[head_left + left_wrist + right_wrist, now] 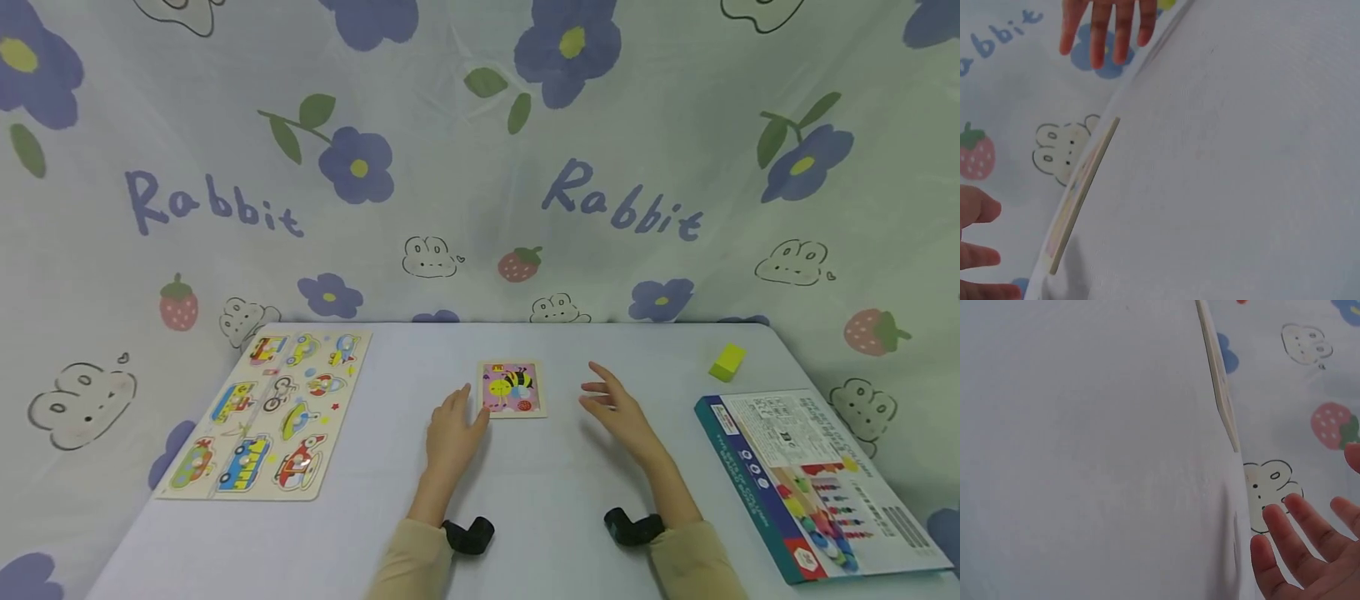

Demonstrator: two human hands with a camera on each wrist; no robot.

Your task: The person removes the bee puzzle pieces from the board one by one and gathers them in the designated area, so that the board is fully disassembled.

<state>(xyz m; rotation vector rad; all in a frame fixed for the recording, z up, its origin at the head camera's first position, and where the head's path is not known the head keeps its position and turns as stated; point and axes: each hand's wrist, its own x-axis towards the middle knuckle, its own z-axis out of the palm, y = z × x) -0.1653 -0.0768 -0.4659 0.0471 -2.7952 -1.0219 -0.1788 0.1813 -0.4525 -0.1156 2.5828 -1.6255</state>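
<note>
A small square wooden puzzle (pixel 513 389) with a bee picture on pink lies flat near the middle of the table. My left hand (pixel 455 432) is beside its left edge, the thumb right at the lower left corner and the fingers extended. To the right of the puzzle, a gap away, my right hand (pixel 617 412) is held with loosely spread fingers and nothing in it. From the left wrist, the puzzle (pixel 1085 195) shows edge-on as a thin slab, with the other hand (pixel 1110 28) beyond it, fingers hanging down.
A large wooden vehicle puzzle board (pixel 277 415) lies at the left of the white table (pixel 540 500). On the right lie a boxed colouring set (pixel 817 483) and a yellow block (pixel 727 362). A patterned curtain (pixel 465 175) hangs behind the table.
</note>
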